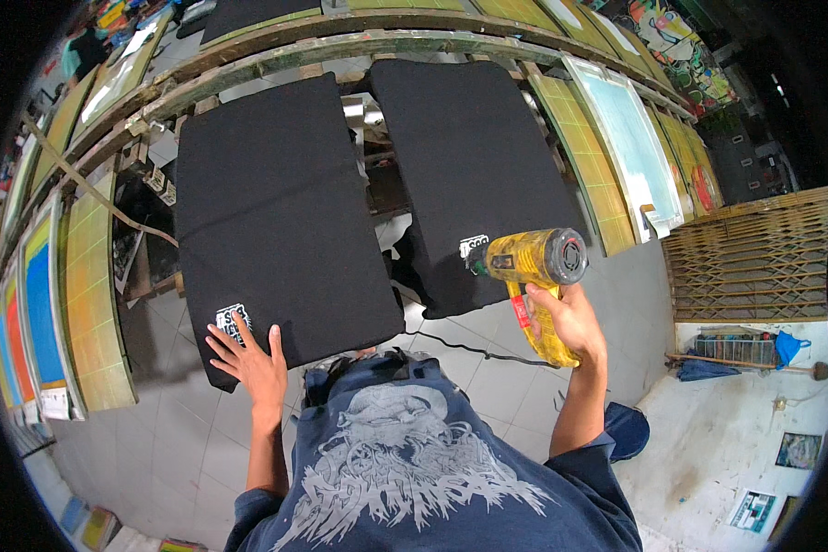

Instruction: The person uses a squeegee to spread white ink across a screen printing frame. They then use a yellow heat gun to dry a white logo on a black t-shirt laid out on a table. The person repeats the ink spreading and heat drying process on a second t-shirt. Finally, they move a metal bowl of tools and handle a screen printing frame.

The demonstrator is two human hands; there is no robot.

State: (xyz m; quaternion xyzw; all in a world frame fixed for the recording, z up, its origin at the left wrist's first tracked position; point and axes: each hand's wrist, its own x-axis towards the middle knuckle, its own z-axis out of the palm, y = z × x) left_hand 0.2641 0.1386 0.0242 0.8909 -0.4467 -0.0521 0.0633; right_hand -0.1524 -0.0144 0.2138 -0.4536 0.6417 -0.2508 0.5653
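Two black fabric pieces lie side by side over boards in front of me, each with a small white print near its near corner. My left hand (253, 359) is spread over the print on the left piece (267, 212), fingertips on or just above the fabric. My right hand (566, 327) grips a yellow heat gun (524, 258) by its handle, its nozzle pointed at the white print (472, 247) on the right piece (460, 166) and partly covering it. A dark cord (469, 350) trails from the gun's handle to the left, below the boards.
A wooden rail rack (276, 51) runs behind the boards, with printing screens (616, 138) at both sides and a thin pole (101, 193) at left. A folding metal gate (750, 258) stands right. Long-handled tools (727, 361) lie below it, beside a white surface (736, 442).
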